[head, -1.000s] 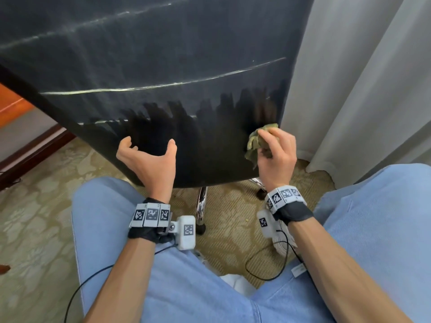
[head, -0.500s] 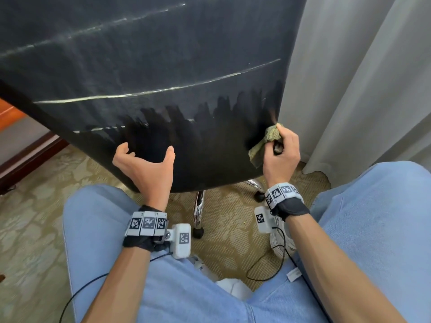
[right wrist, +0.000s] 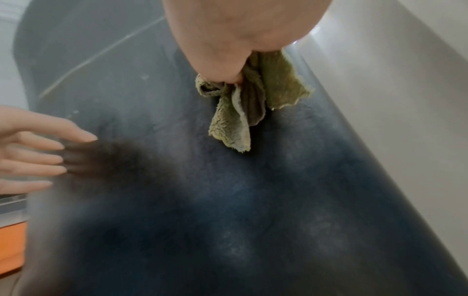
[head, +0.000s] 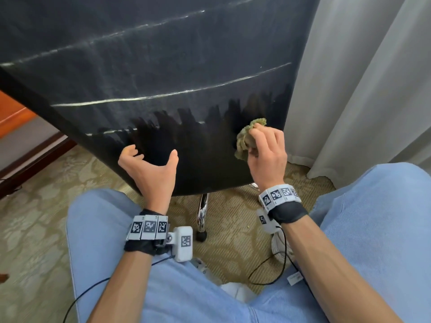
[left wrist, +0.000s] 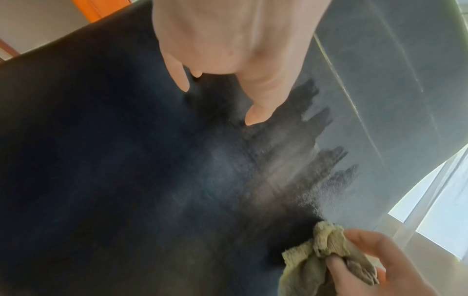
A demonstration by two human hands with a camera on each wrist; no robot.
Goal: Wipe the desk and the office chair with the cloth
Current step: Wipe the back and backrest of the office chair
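Note:
The black back of the office chair [head: 163,66] fills the head view, dusty grey above and darker where wiped near its lower edge. My right hand [head: 265,148] grips a bunched green cloth [head: 247,138] against the lower right part of the chair back [right wrist: 253,200]. The cloth [right wrist: 253,104] hangs from my fingers in the right wrist view, and the cloth [left wrist: 326,258] shows at the bottom right of the left wrist view. My left hand [head: 149,164] rests with straight fingers [left wrist: 258,112] on the chair's lower left part, holding nothing.
A chrome chair leg [head: 202,213] with a caster stands on patterned carpet [head: 35,217] below the backrest. Grey curtains [head: 361,89] hang close to the right of the chair. Orange wooden furniture [head: 11,113] is at the far left. My knees in blue jeans [head: 373,229] flank the chair base.
My right hand moved the cloth from the chair's right edge slightly left and up over the backrest. My left hand stayed on the lower left part.

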